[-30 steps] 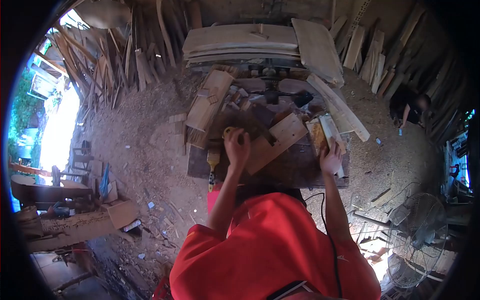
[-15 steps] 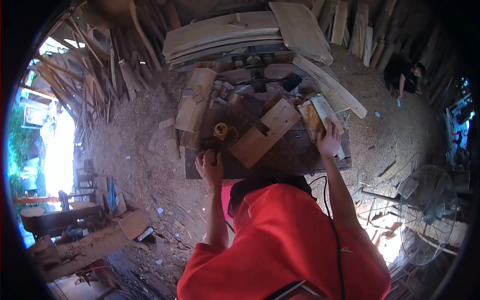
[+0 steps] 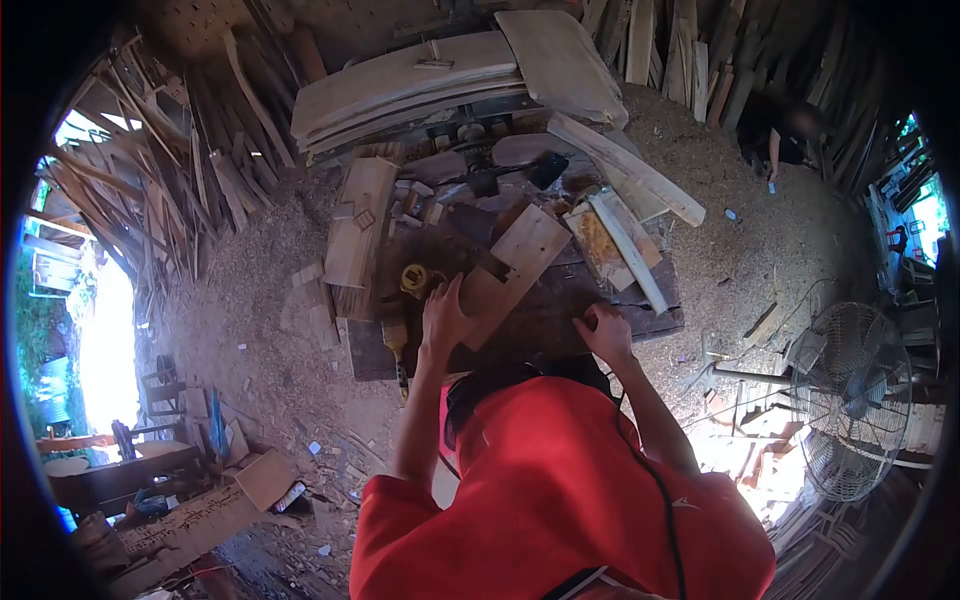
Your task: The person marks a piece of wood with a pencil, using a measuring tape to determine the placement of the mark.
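Note:
My left hand (image 3: 445, 318) is at the left end of a flat wooden board (image 3: 520, 262) with a notch in its edge. Its fingers stretch forward and overlap the board's side. Just beyond the fingertips lies a yellow tape measure (image 3: 414, 279). A brush with a yellow handle (image 3: 396, 338) rests to the left of this hand, near the table edge. My right hand (image 3: 606, 334) hovers over the front of the dark tabletop (image 3: 565, 310), fingers loosely bent and apart, nothing seen in them. A pale wood strip (image 3: 630, 252) lies beyond it to the right.
Wood offcuts (image 3: 415, 203) and a long plank (image 3: 362, 222) occupy the table's left side. Stacked boards (image 3: 410, 85) stand behind. To the right is a standing fan (image 3: 850, 400). A person (image 3: 785, 135) crouches at the far right. A black cable (image 3: 655, 480) runs down my red shirt.
My right hand has left the pale wood strip and come back leftward toward my body. My left hand has moved off the brush to the board's edge. The camera view has shifted slightly.

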